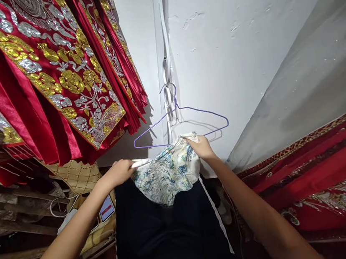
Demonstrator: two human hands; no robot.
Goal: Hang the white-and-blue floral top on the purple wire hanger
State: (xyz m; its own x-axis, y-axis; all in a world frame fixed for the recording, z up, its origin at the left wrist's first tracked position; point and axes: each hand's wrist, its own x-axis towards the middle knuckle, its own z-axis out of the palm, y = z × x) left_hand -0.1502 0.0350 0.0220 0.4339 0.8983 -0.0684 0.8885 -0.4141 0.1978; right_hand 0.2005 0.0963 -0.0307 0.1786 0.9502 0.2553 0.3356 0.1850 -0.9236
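Observation:
A floral garment (168,172), white with blue and green print, is stretched between my two hands in front of my dark clothing. Its middle is gathered and wrinkled; its full shape is hidden in the folds. My left hand (122,171) pinches the white edge at the left end. At the upper right corner, my right hand (202,147) grips the fabric, thumb on top. Just beyond the cloth, a purple wire hanger (202,109) hangs by its hook from a white strap (165,42) against the wall. Part of its lower bar lies behind the garment and my right hand.
Red robes with gold and silver embroidery (71,74) hang at the left. More red embroidered fabric (330,177) lies at the right below a grey sheet (305,75). A lit phone (106,208) and a bamboo seat (98,238) are at lower left. A white wall (227,34) stands ahead.

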